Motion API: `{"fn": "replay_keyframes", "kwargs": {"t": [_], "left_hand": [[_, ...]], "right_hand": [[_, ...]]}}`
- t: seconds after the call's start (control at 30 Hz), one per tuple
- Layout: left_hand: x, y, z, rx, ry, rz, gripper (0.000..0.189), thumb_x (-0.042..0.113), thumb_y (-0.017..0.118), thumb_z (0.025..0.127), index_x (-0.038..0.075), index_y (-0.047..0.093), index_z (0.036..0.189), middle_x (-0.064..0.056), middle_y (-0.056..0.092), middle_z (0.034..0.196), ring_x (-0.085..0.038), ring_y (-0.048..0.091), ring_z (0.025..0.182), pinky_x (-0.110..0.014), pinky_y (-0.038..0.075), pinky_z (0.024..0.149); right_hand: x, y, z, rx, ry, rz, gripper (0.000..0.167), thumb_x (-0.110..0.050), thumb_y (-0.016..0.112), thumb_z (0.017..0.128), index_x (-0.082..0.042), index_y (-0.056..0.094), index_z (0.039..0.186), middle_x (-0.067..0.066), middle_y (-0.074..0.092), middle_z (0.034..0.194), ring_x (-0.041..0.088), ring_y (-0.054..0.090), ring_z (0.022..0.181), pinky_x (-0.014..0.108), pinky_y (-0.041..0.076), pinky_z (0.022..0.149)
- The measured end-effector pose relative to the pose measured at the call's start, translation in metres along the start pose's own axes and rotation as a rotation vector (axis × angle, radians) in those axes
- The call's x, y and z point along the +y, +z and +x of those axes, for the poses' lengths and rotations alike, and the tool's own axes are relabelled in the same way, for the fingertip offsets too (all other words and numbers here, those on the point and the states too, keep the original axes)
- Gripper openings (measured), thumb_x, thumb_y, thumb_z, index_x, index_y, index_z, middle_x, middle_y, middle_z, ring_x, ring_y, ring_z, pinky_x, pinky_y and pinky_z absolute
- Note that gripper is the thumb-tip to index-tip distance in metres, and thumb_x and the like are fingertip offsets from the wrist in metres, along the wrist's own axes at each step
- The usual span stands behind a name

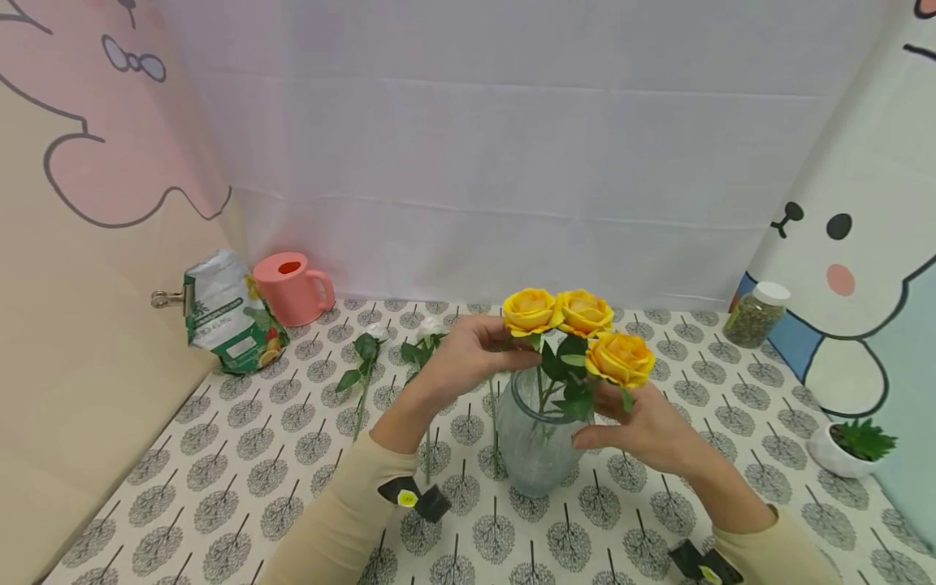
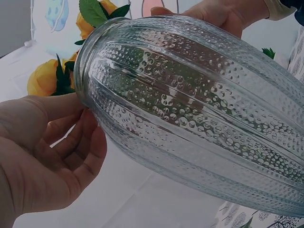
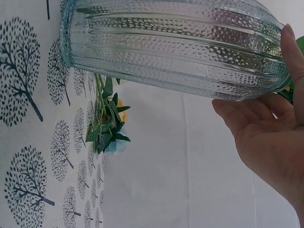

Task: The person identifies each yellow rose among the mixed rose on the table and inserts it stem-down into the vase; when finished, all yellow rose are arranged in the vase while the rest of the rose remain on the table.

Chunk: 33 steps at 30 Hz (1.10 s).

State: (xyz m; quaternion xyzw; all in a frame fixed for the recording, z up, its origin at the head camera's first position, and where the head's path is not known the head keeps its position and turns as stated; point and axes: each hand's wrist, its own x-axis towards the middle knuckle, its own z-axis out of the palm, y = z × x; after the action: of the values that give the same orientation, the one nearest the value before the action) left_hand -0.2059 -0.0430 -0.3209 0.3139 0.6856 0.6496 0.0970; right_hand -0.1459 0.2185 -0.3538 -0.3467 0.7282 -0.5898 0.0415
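Note:
A ribbed clear glass vase (image 1: 537, 455) with a bubbled surface stands upright on the patterned cloth. Three yellow roses (image 1: 620, 359) with green leaves rise from its mouth, their stems inside the glass. My left hand (image 1: 475, 357) is at the left of the rim, thumb stretched under the left rose head; the left wrist view shows its fingers loosely bent beside the vase neck. On the other side my right hand (image 1: 643, 426) rests against the upper vase, thumb in front and fingers behind, partly hidden by the nearest rose. The right wrist view shows those fingers (image 3: 251, 111) lightly bent along the glass.
White roses (image 1: 366, 349) with long stems lie left of the vase. Further back left are a pink watering can (image 1: 288, 292) and a bag (image 1: 237, 313) with a metal clip. A jar (image 1: 756, 317) and a potted succulent (image 1: 848, 447) stand at the right.

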Motion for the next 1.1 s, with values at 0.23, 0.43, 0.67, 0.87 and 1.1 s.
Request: {"fn": "replay_keyframes", "kwargs": {"t": [0.23, 0.43, 0.67, 0.87, 1.1], "left_hand": [[0.002, -0.011, 0.001, -0.046, -0.097, -0.061, 0.034, -0.004, 0.074, 0.086, -0.008, 0.066, 0.120, -0.015, 0.073, 0.107, -0.023, 0.070, 0.098, -0.040, 0.056, 0.092], [-0.007, -0.023, 0.006, -0.012, -0.128, -0.005, 0.024, -0.002, 0.070, 0.090, -0.008, 0.068, 0.114, -0.015, 0.073, 0.100, -0.025, 0.069, 0.087, -0.040, 0.059, 0.084], [-0.049, -0.034, 0.021, 0.188, -0.224, 0.180, 0.019, 0.012, 0.070, 0.095, 0.002, 0.073, 0.111, -0.014, 0.071, 0.100, -0.028, 0.067, 0.090, -0.032, 0.059, 0.080], [-0.083, -0.048, 0.039, 0.342, -0.409, 0.352, 0.016, 0.009, 0.066, 0.097, 0.000, 0.074, 0.108, -0.018, 0.072, 0.096, -0.037, 0.068, 0.091, -0.037, 0.059, 0.075], [-0.121, -0.056, 0.060, 0.328, -0.662, 0.429, 0.012, -0.004, 0.061, 0.090, -0.007, 0.071, 0.088, -0.013, 0.070, 0.074, -0.016, 0.060, 0.055, -0.024, 0.052, 0.052]], "right_hand": [[-0.001, 0.000, -0.002, 0.012, 0.015, -0.010, 0.092, 0.009, 0.079, 0.078, -0.005, 0.030, 0.156, 0.012, 0.046, 0.150, 0.011, 0.051, 0.131, 0.028, 0.045, 0.104], [-0.002, 0.001, -0.005, 0.025, 0.051, -0.027, 0.091, 0.006, 0.080, 0.078, -0.004, 0.031, 0.155, 0.023, 0.044, 0.149, 0.008, 0.051, 0.130, 0.027, 0.045, 0.104], [-0.002, 0.002, -0.008, 0.035, 0.088, -0.024, 0.094, 0.004, 0.080, 0.079, -0.001, 0.026, 0.155, 0.032, 0.036, 0.150, 0.003, 0.049, 0.129, 0.025, 0.044, 0.103], [0.000, 0.002, -0.005, 0.025, 0.079, -0.031, 0.094, 0.003, 0.082, 0.077, 0.002, 0.027, 0.154, 0.030, 0.038, 0.149, 0.004, 0.050, 0.129, 0.026, 0.045, 0.103], [-0.001, 0.000, -0.002, 0.031, 0.076, -0.033, 0.090, 0.004, 0.082, 0.076, 0.002, 0.032, 0.151, 0.028, 0.041, 0.148, 0.005, 0.051, 0.128, 0.026, 0.045, 0.103]]}}
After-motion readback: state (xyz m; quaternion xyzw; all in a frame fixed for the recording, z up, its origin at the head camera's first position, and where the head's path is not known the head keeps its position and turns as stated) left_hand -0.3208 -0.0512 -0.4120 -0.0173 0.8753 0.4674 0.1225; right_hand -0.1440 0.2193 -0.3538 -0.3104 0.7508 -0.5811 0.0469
